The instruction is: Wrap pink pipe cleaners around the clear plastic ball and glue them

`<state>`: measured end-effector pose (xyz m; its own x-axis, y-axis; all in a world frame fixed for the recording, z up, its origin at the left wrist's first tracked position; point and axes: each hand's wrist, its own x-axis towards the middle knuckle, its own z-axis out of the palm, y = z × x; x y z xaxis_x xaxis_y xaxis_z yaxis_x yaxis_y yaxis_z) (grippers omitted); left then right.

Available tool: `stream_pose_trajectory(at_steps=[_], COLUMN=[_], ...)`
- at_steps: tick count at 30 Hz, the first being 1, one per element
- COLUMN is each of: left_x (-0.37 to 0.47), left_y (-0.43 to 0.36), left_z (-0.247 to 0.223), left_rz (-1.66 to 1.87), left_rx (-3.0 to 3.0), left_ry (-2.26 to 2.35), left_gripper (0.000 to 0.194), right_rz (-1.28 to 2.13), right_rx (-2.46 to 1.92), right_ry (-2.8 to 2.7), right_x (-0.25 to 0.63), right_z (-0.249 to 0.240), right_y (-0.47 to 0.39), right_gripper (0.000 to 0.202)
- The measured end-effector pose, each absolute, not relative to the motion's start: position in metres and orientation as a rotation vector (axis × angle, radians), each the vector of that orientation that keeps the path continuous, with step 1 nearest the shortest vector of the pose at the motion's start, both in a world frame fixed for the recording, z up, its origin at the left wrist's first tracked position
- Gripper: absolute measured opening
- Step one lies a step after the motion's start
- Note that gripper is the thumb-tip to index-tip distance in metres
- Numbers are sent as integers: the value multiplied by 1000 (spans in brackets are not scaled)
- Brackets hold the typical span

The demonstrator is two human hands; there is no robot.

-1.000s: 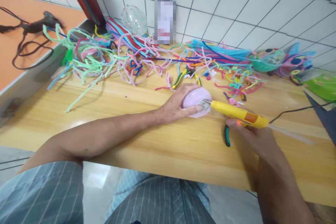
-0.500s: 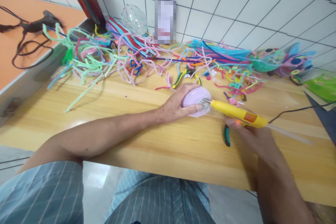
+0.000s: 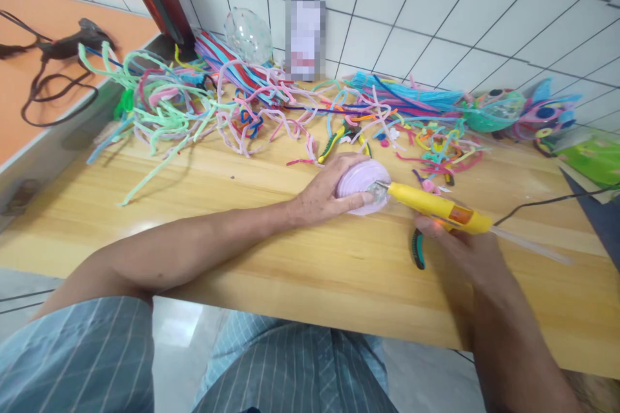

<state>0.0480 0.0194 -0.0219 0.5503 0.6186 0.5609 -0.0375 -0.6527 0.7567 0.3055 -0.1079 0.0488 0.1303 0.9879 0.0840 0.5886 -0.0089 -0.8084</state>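
Observation:
My left hand [image 3: 327, 193] is wrapped round a pale purple ball [image 3: 359, 179] just above the wooden table, its thumb lying across the front. A clear patch shows on the ball's right side. My right hand [image 3: 455, 242] is closed round a yellow glue gun [image 3: 431, 205] with a small orange light. The gun's metal tip touches or nearly touches the clear patch, and a clear glue stick juts from its back end. Under the gun, a teal and black tool handle [image 3: 418, 250] lies partly hidden beside my right hand.
Tangled pipe cleaners [image 3: 169, 106] lie along the back of the wooden table [image 3: 271, 277], with yellow-handled pliers [image 3: 332, 144] among them. A phone [image 3: 305, 37] leans on the tiled wall. Decorated clear balls [image 3: 494, 110] sit at right. A black cable [image 3: 547, 199] runs from the gun.

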Motion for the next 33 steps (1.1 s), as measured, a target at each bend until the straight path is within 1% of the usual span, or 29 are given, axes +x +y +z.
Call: stream_pose_trajectory(at_steps=[11,17,23,28,33], left_x=[50,49,49,49,49], left_y=[19,19,19,20,20], left_z=[-22,-21,-20,-21,-21], left_rz=[1124,1111,1112,1122,1107], left_rx=[2013,2007,2006,2028,2022], left_ry=[492,488,482,481,503], left_gripper=[70,70,70,70,71], right_rz=[721,696,767,675,775], right_rx=[-1686,-1699,-1673,-1681,-1671], right_ry=[-1573,-1513,-1549,-1534,-1531], right_x=[308,307,306,310,309], right_z=[45,46,49,47,48], right_y=[-109,-107,-108,-107,-109], right_gripper=[29,25,25,18,18])
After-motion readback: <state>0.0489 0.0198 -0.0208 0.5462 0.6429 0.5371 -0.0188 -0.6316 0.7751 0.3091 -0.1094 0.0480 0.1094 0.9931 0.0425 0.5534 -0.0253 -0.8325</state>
